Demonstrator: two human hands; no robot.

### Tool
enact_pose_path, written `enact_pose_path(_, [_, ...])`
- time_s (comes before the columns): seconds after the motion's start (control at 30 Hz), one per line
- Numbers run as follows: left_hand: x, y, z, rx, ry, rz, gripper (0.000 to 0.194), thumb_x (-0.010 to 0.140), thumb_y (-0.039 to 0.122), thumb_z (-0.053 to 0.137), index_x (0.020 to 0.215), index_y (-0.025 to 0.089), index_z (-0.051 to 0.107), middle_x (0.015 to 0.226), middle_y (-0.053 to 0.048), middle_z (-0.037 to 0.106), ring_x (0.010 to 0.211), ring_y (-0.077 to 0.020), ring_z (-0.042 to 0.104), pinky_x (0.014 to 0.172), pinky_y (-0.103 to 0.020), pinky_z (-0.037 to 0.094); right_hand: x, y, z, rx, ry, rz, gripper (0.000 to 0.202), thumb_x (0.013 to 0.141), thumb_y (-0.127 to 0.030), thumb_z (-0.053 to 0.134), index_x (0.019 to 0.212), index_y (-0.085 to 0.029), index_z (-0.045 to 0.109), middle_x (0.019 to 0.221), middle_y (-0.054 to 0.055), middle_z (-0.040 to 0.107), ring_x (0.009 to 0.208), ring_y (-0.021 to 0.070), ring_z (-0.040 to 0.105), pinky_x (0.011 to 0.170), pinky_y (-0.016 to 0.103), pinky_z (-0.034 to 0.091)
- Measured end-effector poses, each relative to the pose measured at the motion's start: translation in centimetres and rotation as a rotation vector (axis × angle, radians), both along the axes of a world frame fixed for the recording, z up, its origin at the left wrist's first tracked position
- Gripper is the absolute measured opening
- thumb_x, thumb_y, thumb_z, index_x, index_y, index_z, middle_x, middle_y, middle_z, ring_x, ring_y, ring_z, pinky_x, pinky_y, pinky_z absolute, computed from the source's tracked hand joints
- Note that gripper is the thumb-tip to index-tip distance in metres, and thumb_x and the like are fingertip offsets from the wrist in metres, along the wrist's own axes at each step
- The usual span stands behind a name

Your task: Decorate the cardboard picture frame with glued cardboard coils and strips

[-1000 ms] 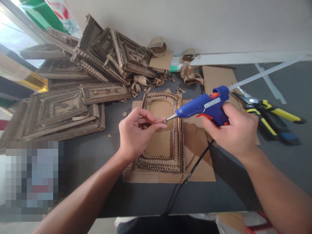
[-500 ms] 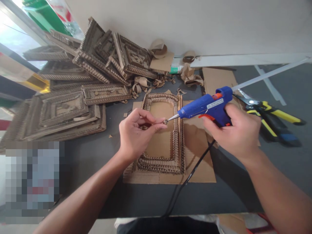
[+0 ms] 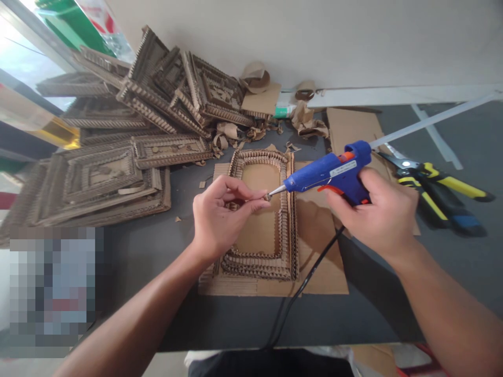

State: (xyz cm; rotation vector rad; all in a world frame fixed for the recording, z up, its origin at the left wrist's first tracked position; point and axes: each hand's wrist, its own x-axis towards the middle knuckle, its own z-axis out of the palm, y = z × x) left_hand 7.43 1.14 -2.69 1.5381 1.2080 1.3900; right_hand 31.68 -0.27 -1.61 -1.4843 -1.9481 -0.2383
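Head view: our frame (image 3: 288,235) lies on the card sheet (image 3: 328,277) on the table (image 3: 377,314), a shallow ridged tray w/ rounded corners & plain board floor. The stacked frames (image 3: 157,107), back L, hold small pcs, too small to ID. The gun (image 3: 328,170) has a long clear stick (image 3: 432,122) in its rear end.

Our L hand (image 3: 214,214) pinches a tiny brown bit (image 3: 268,197) betw. thumb & fingertips, narrow grip, above the frame's middle. Our R hand (image 3: 387,212) wraps the gun's handle; can't tell if trigger's pressed. Gun's blue w/ red trigger, white label & metal nozzle pointing L; tip's at the bit, touching or just beside, can't tell which.

Pliers (image 3: 433,203), yellow/blk handles, lie R of our R hand; spare stick (image 3: 436,137) behind. Paper scraps (image 3: 308,123) along the back. Blk cord (image 3: 316,268) crosses the sheet. L hand hides part of the frame's L side; gun's front covers a bit of its R edge.
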Motion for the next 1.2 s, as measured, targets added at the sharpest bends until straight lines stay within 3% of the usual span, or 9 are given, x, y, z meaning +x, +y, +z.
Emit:
enact_pose_path(0.5, [0.05,0.06,-0.04,0.047,-0.015,-0.005,0.032,0.066,0.007,0.087,0.074,0.018,0.059,0.069,0.002,0.073,0.079,-0.0198,0.079,0.060,-0.016,0.063,0.07,0.27,-0.22,0.099,-0.015,-0.008,0.011,0.084,-0.030,0.065,0.078,-0.022,0.063,0.053,-0.001,0.051,0.043,0.0155,0.044,0.049,0.033,0.035])
enact_pose_path(1.0, [0.06,-0.05,-0.09,0.017,-0.037,-0.035,0.031,0.067,0.004,0.087,0.074,0.018,0.060,0.074,0.001,0.077,0.077,-0.0175,0.079,0.056,-0.014,0.062,-0.01,0.32,-0.40,0.106,-0.023,0.004,0.024,0.081,-0.027,0.070,0.071,-0.024,0.049,0.052,-0.004,0.049,0.045,0.0130,0.047,0.047,0.030,0.034])
enact_pose_path(1.2, [0.05,0.01,-0.06,0.038,-0.037,-0.039,0.030,0.068,0.005,0.087,0.074,0.017,0.060,0.073,0.002,0.076,0.080,-0.0184,0.079,0.063,-0.016,0.064,0.16,0.20,-0.31,0.102,-0.049,-0.001,0.025,0.083,-0.029,0.069,0.071,-0.024,0.048,0.052,-0.004,0.046,0.045,0.0127,0.046,0.048,0.029,0.034])
